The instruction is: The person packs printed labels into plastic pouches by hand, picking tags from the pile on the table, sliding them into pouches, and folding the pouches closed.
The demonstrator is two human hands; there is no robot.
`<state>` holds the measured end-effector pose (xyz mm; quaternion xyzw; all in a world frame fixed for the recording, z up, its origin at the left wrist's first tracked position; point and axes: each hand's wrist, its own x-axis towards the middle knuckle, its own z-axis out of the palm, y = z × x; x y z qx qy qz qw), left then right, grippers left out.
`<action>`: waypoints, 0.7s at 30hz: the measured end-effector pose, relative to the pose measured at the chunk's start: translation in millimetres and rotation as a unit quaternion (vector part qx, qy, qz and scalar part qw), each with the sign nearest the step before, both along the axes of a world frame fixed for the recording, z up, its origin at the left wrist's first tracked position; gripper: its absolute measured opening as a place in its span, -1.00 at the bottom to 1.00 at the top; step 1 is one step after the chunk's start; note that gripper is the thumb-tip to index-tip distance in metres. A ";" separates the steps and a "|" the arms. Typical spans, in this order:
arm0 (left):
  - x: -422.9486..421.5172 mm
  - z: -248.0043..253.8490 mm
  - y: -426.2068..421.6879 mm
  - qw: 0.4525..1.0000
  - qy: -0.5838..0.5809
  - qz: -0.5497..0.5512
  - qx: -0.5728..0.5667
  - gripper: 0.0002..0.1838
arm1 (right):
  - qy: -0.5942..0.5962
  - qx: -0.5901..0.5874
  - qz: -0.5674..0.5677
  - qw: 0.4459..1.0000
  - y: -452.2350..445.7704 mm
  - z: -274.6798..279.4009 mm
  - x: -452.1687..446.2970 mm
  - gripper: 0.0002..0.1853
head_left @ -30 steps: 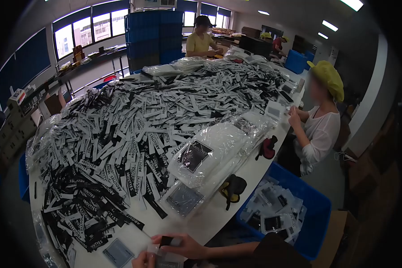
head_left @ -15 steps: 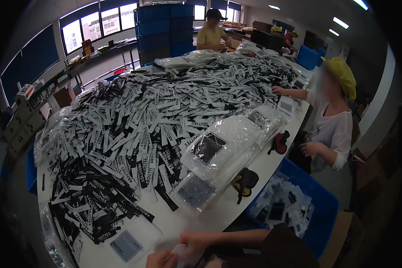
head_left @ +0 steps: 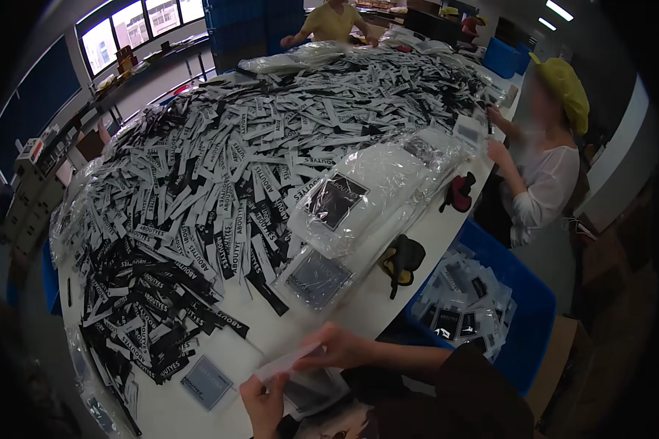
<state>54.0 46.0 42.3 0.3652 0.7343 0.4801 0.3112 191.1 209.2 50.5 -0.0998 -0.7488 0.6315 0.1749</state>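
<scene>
In front of my body, a translucent plastic bag (head_left: 309, 393) is stretched between both hands. My left hand (head_left: 262, 404) pinches one upper corner of its pale top edge. My right hand (head_left: 337, 348) grips the other end of that edge, with the fingers closed. The lower part of the bag looks dark and hangs past the table's front edge. Left of my left hand, a flat bag with a grey printed panel (head_left: 206, 383) lies on the white table. Beyond it spreads a large heap of black and white printed strips (head_left: 231, 164).
Clear plastic packs (head_left: 333, 201) lie right of the heap. A black-and-yellow tool (head_left: 403, 262) and a red-and-black one (head_left: 458, 192) rest near the table edge. A blue bin (head_left: 531, 336) holds bags. One co-worker (head_left: 545, 175) stands at right, another (head_left: 333, 23) at the far end.
Both my hands have risen a little, and the bag between them is now spread wider. The view has tilted down. The right co-worker's hands have come together near the table edge.
</scene>
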 end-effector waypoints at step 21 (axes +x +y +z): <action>-33.3 -73.2 -21.1 0.937 0.322 0.135 0.020 -0.40 | -0.125 0.300 -0.034 0.945 114.7 -18.5 -200.0 -0.64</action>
